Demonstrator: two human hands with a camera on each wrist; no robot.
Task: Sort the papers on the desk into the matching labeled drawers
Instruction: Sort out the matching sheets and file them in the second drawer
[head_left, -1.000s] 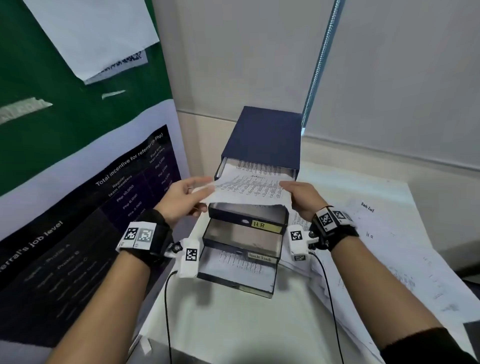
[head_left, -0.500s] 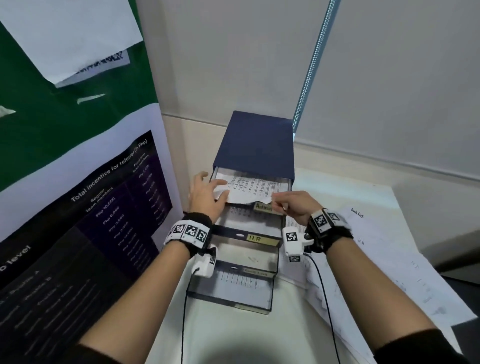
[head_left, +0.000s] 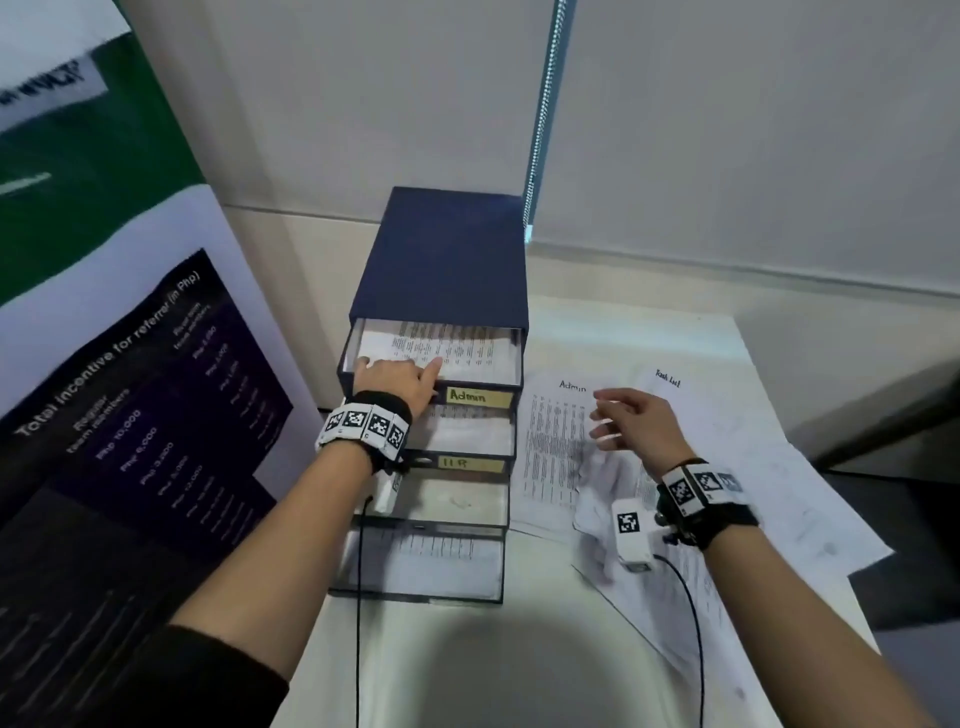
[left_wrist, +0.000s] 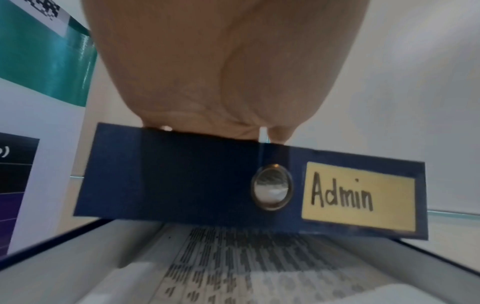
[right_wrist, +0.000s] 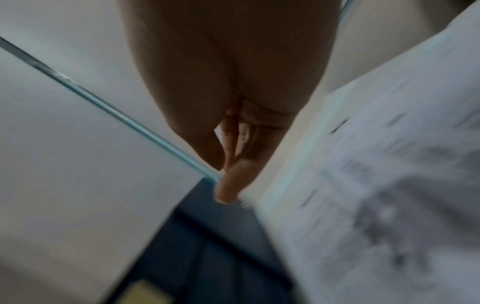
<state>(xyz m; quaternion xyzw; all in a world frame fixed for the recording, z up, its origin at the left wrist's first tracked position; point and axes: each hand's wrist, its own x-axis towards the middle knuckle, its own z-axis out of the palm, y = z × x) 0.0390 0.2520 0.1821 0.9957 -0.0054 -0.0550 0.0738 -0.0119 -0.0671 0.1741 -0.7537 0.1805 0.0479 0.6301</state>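
Desk (head_left: 467, 670): right hand (head_left: 636, 428), slack, hovers nearest Admin sheet (head_left: 553, 447) at its 9 o'clock; left hand (head_left: 397, 382) flat in Admin drawer (head_left: 480, 397).

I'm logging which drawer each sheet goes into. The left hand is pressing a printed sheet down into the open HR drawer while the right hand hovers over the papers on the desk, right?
Not quite: the left hand presses the printed sheet into the open Admin drawer, not HR. The head and left wrist views show its label. The right hand does hover over the papers on the desk.

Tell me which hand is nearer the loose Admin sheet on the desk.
Right. The right hand hovers open just above the Admin sheet; the left hand is at the Admin drawer, resting on the paper inside.
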